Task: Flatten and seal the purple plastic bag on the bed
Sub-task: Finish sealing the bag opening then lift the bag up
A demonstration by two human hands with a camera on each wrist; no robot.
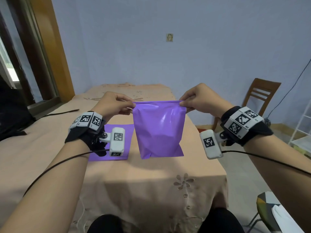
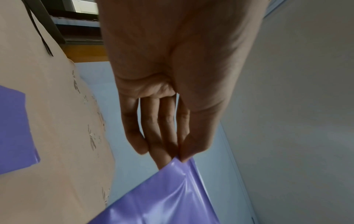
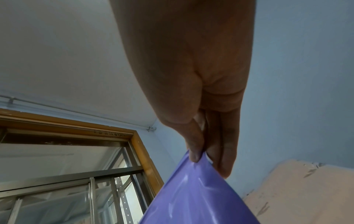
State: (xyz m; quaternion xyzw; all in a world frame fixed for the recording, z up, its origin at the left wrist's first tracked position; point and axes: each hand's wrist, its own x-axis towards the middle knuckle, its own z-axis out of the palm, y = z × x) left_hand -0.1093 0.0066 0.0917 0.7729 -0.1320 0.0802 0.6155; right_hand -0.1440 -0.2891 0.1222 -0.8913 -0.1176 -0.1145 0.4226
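A glossy purple plastic bag [image 1: 159, 128] hangs in the air above the bed [image 1: 151, 174], its top edge stretched level between both hands. My left hand [image 1: 117, 104] pinches the bag's top left corner, thumb against fingers. The same pinch shows in the left wrist view, where the left hand [image 2: 180, 157] holds the bag [image 2: 162, 197]. My right hand [image 1: 193, 101] pinches the top right corner. In the right wrist view, the right hand [image 3: 201, 157] grips the bag [image 3: 197, 200]. The bag bulges slightly in its lower half.
A second flat purple bag [image 1: 117, 142] lies on the bed under my left wrist; it also shows as a flat purple bag [image 2: 13, 133] in the left wrist view. A wooden chair [image 1: 259, 98] stands right of the bed. A white rack [image 1: 301, 132] is at far right.
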